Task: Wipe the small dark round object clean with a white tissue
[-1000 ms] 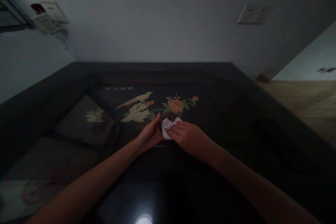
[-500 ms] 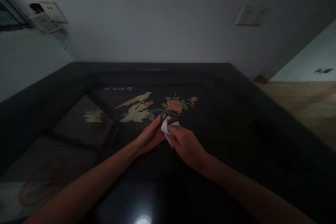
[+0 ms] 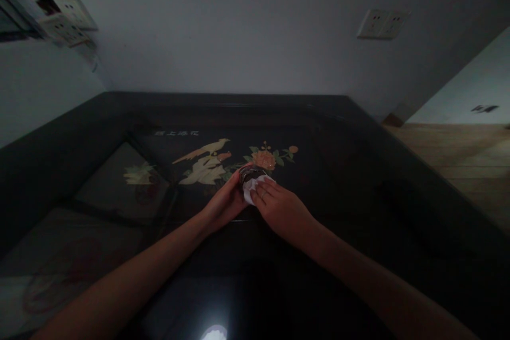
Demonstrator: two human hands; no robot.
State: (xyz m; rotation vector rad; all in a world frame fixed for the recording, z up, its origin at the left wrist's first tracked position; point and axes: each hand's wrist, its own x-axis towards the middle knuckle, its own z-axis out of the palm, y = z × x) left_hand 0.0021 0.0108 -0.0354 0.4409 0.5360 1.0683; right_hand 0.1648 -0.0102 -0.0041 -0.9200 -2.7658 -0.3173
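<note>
Above the dark glossy tabletop (image 3: 319, 212), my left hand (image 3: 225, 206) is closed around the side of a small dark, round, shiny vessel (image 3: 250, 171). Its exact kind is too dim to make out. My right hand (image 3: 281, 210) presses a white tissue (image 3: 249, 191) against the near side of the vessel, fingers bent over it and a ring showing on one finger. The vessel's lower part is hidden by the hands and tissue.
The tabletop carries a picture of birds (image 3: 205, 167) and a peony (image 3: 263, 159). Wall sockets (image 3: 383, 24) are at the right, and more sockets (image 3: 67, 21) at the left. Wooden floor (image 3: 466, 154) shows beyond the table's right edge.
My right hand has turned and moved slightly up and left, its fingers now lying over the tissue on the vessel. The tissue is more bunched. My left hand keeps its hold.
</note>
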